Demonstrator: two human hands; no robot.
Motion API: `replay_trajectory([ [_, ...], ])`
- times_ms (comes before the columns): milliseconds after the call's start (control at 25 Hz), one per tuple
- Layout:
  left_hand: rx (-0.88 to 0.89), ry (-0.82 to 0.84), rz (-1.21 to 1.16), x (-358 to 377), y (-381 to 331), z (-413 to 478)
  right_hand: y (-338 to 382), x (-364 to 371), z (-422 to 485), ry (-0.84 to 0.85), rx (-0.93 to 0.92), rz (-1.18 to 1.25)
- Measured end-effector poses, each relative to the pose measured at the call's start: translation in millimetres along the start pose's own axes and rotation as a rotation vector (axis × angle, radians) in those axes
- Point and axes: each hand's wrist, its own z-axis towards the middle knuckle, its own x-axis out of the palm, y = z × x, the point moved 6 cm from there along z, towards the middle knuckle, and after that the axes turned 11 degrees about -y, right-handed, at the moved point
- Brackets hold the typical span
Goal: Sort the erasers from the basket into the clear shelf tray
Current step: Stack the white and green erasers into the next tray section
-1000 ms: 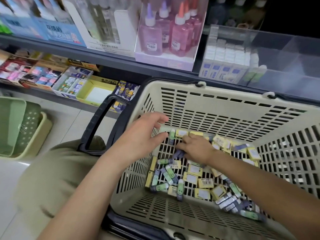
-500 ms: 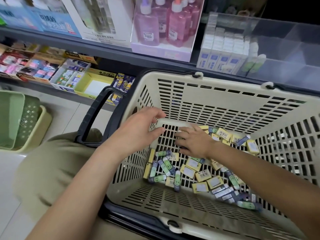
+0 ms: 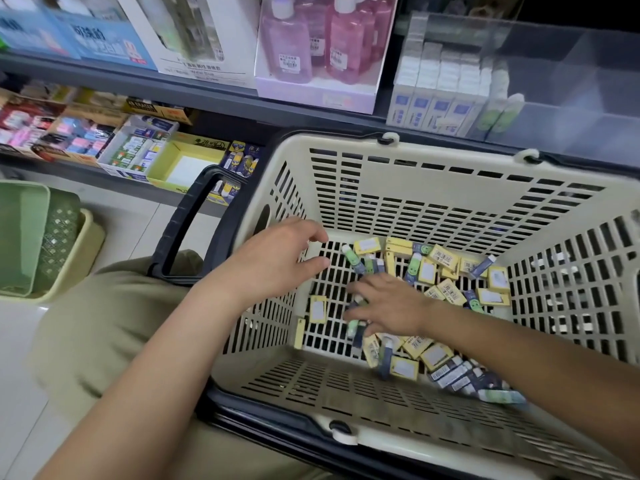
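Observation:
A beige slatted basket [image 3: 450,152] rests on my lap. Several erasers [image 3: 446,259] lie loose on its floor, some in yellow sleeves and some green and blue. My right hand [image 3: 391,306] is low in the basket, fingers spread flat over a few green-blue erasers [image 3: 354,328]. My left hand [image 3: 273,261] hovers by the basket's left wall with relaxed fingers and holds nothing. The clear shelf tray [image 3: 571,109] stands on the shelf behind the basket at the upper right. A row of white and blue erasers [image 3: 436,98] fills its left end.
The basket's black handle [image 3: 180,230] hangs down on its left. Stacked green and yellow baskets [image 3: 41,237] sit on the floor at the left. Pink bottles [image 3: 322,39] stand left of the tray. A lower shelf holds stationery boxes, among them a yellow box [image 3: 187,164].
My right hand has slid from the basket's far side toward the near side, dragging erasers with it. The left hand has stayed near the left wall.

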Motion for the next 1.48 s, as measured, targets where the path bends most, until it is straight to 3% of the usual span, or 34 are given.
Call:
replay_trajectory([
  [160, 0.011, 0.138, 0.013, 12.0, -4.4, -0.4, -24.4, -6.2, -48.5, 0.047, 0.078, -0.012],
  [360, 0.087, 0.423, 0.24, 64.1, -19.1, 33.1, -56.7, -27.8, -75.0, -0.059, 0.425, 0.184],
  [480, 0.017, 0.501, 0.258, 108.2, -21.2, 54.5, -48.8, -18.3, -58.3, 0.014, 0.517, 0.108],
  [600, -0.104, 0.464, 0.077, 138.3, -17.7, 58.6, -42.2, -13.8, -56.0, -0.026, 0.52, 0.088],
  [720, -0.223, 0.368, -0.187, 138.9, -11.2, 59.4, -48.2, -28.8, -51.7, -0.256, 0.714, 0.497],
  [840, -0.554, 0.291, -0.729, 131.1, -2.3, 57.8, -48.6, -32.7, -38.6, -0.423, 0.91, 0.925],
  [920, -0.671, 0.162, -0.89, 121.0, 7.6, 59.8, -41.5, -26.8, -31.4, -0.335, 0.892, 1.003],
  [1040, -0.686, 0.045, -0.878, 106.3, 19.8, 61.8, -24.1, -15.2, -19.5, -0.126, 0.614, 0.555],
  [1160, -0.685, 0.085, -0.941, 105.2, 24.8, 57.8, -8.4, -2.3, -6.4, -0.058, 0.362, 0.231],
  [1240, -0.702, 0.106, -1.016, 106.2, 29.1, 55.3, -8.2, -1.6, 0.1, -0.102, 0.36, 0.199],
  [1360, -0.77, 0.068, -1.035, 108.5, 41.8, 55.2, -22.5, -5.7, -5.3, -0.218, 0.532, 0.376],
  [1480, -0.807, 0.119, -0.973, 118.6, 50.2, 50.8, -17.3, -2.6, -5.9, -0.172, 0.456, 0.312],
])
